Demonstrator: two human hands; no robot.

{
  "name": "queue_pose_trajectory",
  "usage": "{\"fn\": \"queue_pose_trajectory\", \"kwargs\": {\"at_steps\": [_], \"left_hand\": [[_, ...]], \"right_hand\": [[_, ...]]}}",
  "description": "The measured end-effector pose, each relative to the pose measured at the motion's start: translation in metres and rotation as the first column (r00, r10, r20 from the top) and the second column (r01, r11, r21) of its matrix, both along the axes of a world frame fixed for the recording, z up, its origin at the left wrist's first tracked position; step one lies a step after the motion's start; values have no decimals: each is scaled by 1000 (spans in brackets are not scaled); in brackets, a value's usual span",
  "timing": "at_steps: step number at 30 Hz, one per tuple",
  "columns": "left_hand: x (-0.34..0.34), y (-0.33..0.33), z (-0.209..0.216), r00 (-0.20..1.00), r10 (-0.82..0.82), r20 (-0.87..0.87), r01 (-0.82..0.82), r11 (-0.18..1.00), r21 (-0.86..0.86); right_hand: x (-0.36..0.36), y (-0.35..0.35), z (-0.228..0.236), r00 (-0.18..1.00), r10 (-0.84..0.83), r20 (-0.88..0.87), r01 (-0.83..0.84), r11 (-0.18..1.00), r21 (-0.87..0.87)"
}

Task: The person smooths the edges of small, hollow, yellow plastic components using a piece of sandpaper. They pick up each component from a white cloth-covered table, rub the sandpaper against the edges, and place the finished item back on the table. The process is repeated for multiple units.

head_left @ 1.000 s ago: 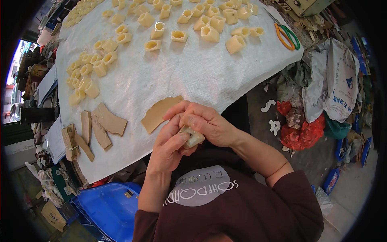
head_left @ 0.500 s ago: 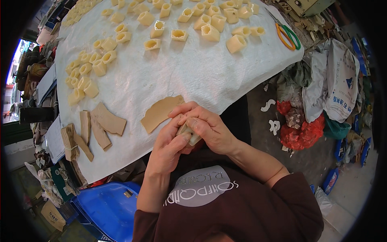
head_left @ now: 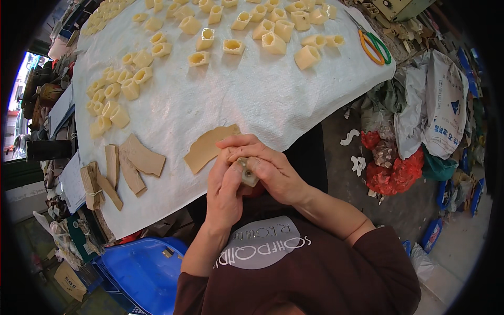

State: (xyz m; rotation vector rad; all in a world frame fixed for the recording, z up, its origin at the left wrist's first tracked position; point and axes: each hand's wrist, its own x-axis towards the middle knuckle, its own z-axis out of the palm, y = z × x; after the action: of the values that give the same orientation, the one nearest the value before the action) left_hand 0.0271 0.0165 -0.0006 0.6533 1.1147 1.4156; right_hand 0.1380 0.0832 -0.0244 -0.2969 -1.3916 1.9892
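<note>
Close in front of my body, both hands grip a small pale block with a hole in its facing end. My left hand is closed round its left side, the thumb pressed along it. From the other side my right hand wraps over the top, its fingers overlapping the left ones. Most of the block is hidden by the fingers. Just beyond my hands, a curved tan sheet piece lies on the white table cover, partly behind my fingers.
Several hollow yellowish blocks stand across the table's far and left parts. Tan strips lie at left. Scissors with orange and green handles rest at the right edge. A blue chair stands at lower left; red bags lie at right.
The block has turned in my hands, so its end with the hole now shows more. My left hand has shifted slightly right; the things on the table stay put.
</note>
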Motion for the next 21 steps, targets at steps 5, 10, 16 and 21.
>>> {"fn": "queue_pose_trajectory", "kwargs": {"at_steps": [5,10,16,21], "left_hand": [[11,4,8,988,133,81,-131,991,-36],[12,7,5,954,208,215,-202,978,-49],[16,3,-3,968,240,77,-246,965,88],[7,3,-4,914,138,381,-157,987,19]], "right_hand": [[-4,3,-5,998,46,-46,-50,996,-80],[-1,1,-2,984,148,-96,-174,901,-396],[-14,-6,-12,986,-129,-103,145,976,164],[-10,-1,-1,993,-47,112,52,998,-40]]}}
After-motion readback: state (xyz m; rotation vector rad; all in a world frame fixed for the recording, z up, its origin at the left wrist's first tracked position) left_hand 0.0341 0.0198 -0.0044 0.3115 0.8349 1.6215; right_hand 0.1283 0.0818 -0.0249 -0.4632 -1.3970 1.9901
